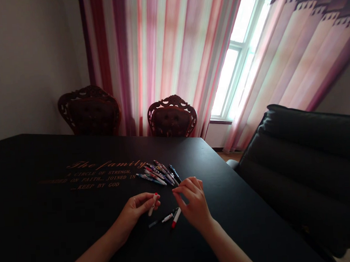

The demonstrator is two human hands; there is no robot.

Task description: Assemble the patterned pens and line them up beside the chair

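My left hand (140, 205) is closed around a short white pen barrel (151, 208) with a red tip at its top. To the right, my right hand (194, 201) has its thumb and forefinger pinched together. Anything between those fingertips is too small to make out. On the table between and below my hands lie a white pen piece with a red end (176, 218), a small white pen part (167, 218) and a thin dark pen piece (156, 223). Just beyond my hands is a loose pile of patterned pens (156, 174).
The black table (50, 225) bears printed gold lettering (106, 165) on its left. Two carved chairs (172, 117) stand at its far side, before striped curtains (164, 48). A black padded armchair (308, 170) is on the right, near the window (233, 64).
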